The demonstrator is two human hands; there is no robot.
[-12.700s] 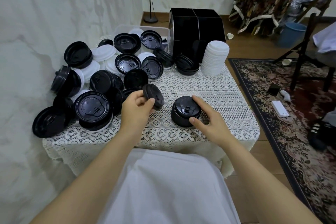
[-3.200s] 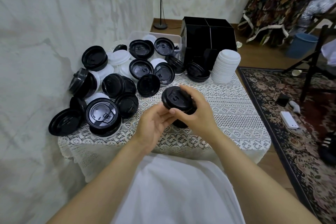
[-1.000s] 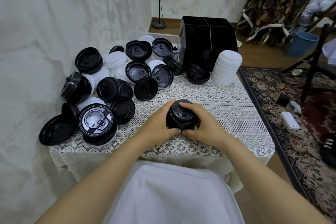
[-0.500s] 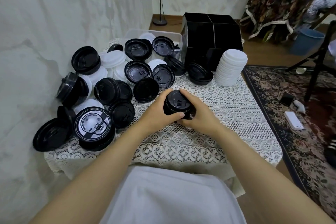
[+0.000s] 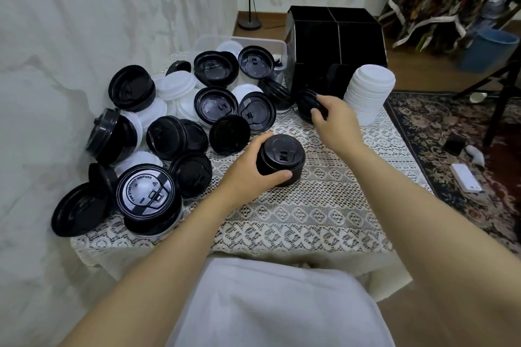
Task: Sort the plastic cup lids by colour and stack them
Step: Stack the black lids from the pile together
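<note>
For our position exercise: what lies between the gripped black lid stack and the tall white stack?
Head view: the right hand lies there over lace tablecloth, pinching other black lids.

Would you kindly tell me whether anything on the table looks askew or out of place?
Yes: the left pile mixes black and white lids, several tipped on edge, and one black lid seems to overhang the table's front-left corner.

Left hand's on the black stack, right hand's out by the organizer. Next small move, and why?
Probably lift the leaning black lids that the right hand touches and bring them onto the black stack the left hand grips; they match in colour and lie apart from it.
</note>
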